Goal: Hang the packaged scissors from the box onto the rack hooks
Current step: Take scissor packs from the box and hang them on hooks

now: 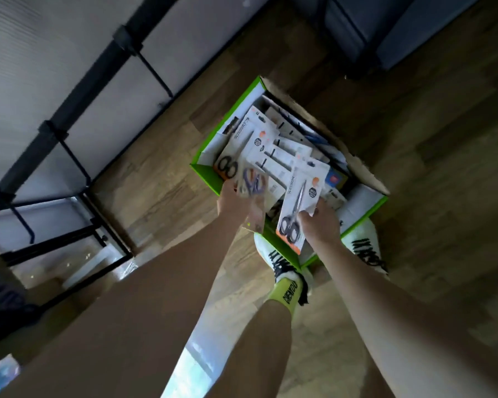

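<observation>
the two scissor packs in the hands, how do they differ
The pack in the left hand shows blue-handled scissors; the pack in the right hand shows black-handled scissors. The blue pack is blurred and half hidden among other packs; the black one is lifted clear and seen whole. Both are white cards, held over the green box.

We are seeing the left hand (233,200) blurring over a purple-handled scissors pack (252,183), its fingers lost in the smear. The right hand (319,222) is covering one edge of another pack (298,209). The rack (69,116) is running off the frame's left edge, and the lower packs in the box (206,173) are lying buried
</observation>
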Available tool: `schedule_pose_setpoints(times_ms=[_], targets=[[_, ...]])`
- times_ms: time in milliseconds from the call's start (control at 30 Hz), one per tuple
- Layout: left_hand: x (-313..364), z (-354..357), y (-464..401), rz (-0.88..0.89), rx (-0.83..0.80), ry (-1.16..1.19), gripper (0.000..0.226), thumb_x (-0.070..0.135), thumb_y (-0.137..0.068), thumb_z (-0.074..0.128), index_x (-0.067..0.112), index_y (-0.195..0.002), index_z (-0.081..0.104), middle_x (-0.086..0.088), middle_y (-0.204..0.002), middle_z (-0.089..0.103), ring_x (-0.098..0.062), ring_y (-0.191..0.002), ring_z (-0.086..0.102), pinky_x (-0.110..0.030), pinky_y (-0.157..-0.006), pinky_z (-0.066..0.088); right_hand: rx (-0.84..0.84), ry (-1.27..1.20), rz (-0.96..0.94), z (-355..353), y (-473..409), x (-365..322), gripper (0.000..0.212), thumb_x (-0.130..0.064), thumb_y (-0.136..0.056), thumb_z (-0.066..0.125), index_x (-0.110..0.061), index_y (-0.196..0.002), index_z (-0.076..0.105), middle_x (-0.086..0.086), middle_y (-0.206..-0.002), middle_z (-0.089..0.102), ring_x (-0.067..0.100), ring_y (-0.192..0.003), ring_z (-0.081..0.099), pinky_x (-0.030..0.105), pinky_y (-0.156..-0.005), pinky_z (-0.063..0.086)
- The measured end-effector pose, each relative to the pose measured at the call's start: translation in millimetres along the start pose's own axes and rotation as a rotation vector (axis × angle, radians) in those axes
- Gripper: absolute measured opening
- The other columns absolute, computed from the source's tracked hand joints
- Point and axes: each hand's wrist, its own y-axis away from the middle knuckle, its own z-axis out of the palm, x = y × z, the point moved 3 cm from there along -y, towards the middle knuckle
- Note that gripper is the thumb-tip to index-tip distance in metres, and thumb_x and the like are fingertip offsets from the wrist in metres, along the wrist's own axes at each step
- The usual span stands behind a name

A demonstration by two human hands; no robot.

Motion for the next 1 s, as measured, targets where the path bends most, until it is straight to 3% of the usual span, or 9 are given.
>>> schedule_pose_setpoints(times_ms=[133, 333, 433, 533, 633, 733, 833, 900, 1000], targets=[[15.1, -17.3, 43.8, -0.002, 0.003, -0.019, 0.007, 0.012, -0.084, 0.060, 0.016, -0.090, 0.060, -0.012, -0.088, 0.066, -0.032, -0.085, 0.064, -0.033, -0.066, 0.048, -0.050, 0.005, -0.045, -41.0, 34.7, -14.5, 0.045, -0.023, -0.096, 0.051, -0.012, -0.139, 0.049, 0.008, -0.137, 0.057, 0.029, -0.122, 0.054, 0.033, -0.095, 0.043], [78.4, -71.1, 149.9, 0.007, 0.016, 0.024, 0.031, 0.009, -0.086, 0.055, 0.013, -0.115, 0.061, -0.010, -0.097, 0.063, -0.026, -0.081, 0.057, -0.025, -0.058, 0.040, -0.070, 0.037, -0.084, -117.5, 112.4, -61.2, 0.042, -0.028, -0.097, 0.054, -0.009, -0.134, 0.053, 0.009, -0.132, 0.060, 0.029, -0.116, 0.058, 0.038, -0.094, 0.048], [108.3, -108.8, 210.2, 0.028, 0.048, 0.024, 0.025, 0.007, -0.082, 0.054, 0.012, -0.103, 0.065, -0.010, -0.093, 0.066, -0.030, -0.085, 0.062, -0.029, -0.061, 0.044, -0.090, 0.061, -0.149, -161.1, 166.0, -93.6, 0.032, -0.023, -0.093, 0.055, -0.012, -0.122, 0.059, 0.008, -0.120, 0.065, 0.028, -0.101, 0.063, 0.039, -0.086, 0.050], [140.0, -153.3, 269.4, 0.063, 0.109, 0.060, 0.019, 0.014, -0.084, 0.056, 0.018, -0.098, 0.068, -0.005, -0.085, 0.065, -0.027, -0.081, 0.062, -0.028, -0.061, 0.040, -0.096, 0.082, -0.267, -205.8, 218.1, -132.4, 0.030, -0.031, -0.094, 0.054, -0.012, -0.116, 0.062, 0.006, -0.113, 0.066, 0.028, -0.105, 0.061, 0.034, -0.081, 0.045], [170.7, -197.5, 319.8, 0.076, 0.171, 0.130, 0.017, 0.019, -0.084, 0.055, 0.016, -0.090, 0.070, -0.005, -0.079, 0.067, -0.024, -0.072, 0.062, -0.027, -0.056, 0.045, -0.097, 0.137, -0.373, -244.6, 266.3, -172.6, 0.025, -0.034, -0.097, 0.054, -0.011, -0.093, 0.060, 0.009, -0.094, 0.062, 0.030, -0.098, 0.061, 0.029, -0.071, 0.036], [201.2, -238.0, 365.5, 0.161, 0.209, 0.080, 0.016, 0.022, -0.085, 0.056, 0.012, -0.077, 0.064, -0.002, -0.069, 0.060, -0.022, -0.068, 0.058, -0.025, -0.054, 0.039, -0.085, 0.189, -0.503, -275.4, 308.3, -210.5, 0.028, -0.029, -0.095, 0.056, -0.010, -0.075, 0.053, 0.012, -0.085, 0.059, 0.030, -0.089, 0.058, 0.030, -0.065, 0.029], [226.3, -270.0, 405.0, 0.278, 0.203, 0.030, 0.014, 0.019, -0.085, 0.057, 0.013, -0.073, 0.061, -0.001, -0.068, 0.056, -0.018, -0.070, 0.054, -0.023, -0.050, 0.035, -0.070, 0.205, -0.608, -301.4, 346.0, -244.7, 0.030, -0.027, -0.092, 0.058, 0.001, -0.081, 0.052, 0.020, -0.084, 0.058, 0.035, -0.084, 0.056, 0.035, -0.065, 0.031], [239.7, -290.7, 428.9, 0.346, 0.205, 0.034, 0.004, 0.019, -0.080, 0.061, 0.016, -0.080, 0.063, -0.003, -0.075, 0.056, -0.015, -0.075, 0.052, -0.023, -0.053, 0.035, -0.060, 0.213, -0.664, -315.6, 366.5, -264.3, 0.028, -0.026, -0.090, 0.060, -0.002, -0.080, 0.051, 0.016, -0.079, 0.055, 0.035, -0.081, 0.056, 0.037, -0.066, 0.037], [255.2, -321.3, 455.4, 0.423, 0.243, 0.050, 0.023, 0.011, -0.078, 0.073, 0.013, -0.101, 0.070, -0.003, -0.084, 0.059, -0.012, -0.079, 0.054, -0.021, -0.063, 0.037, -0.057, 0.193, -0.735, -332.2, 389.2, -289.6, 0.030, -0.029, -0.089, 0.062, -0.004, -0.076, 0.051, 0.010, -0.069, 0.051, 0.031, -0.074, 0.054, 0.035, -0.063, 0.035]])
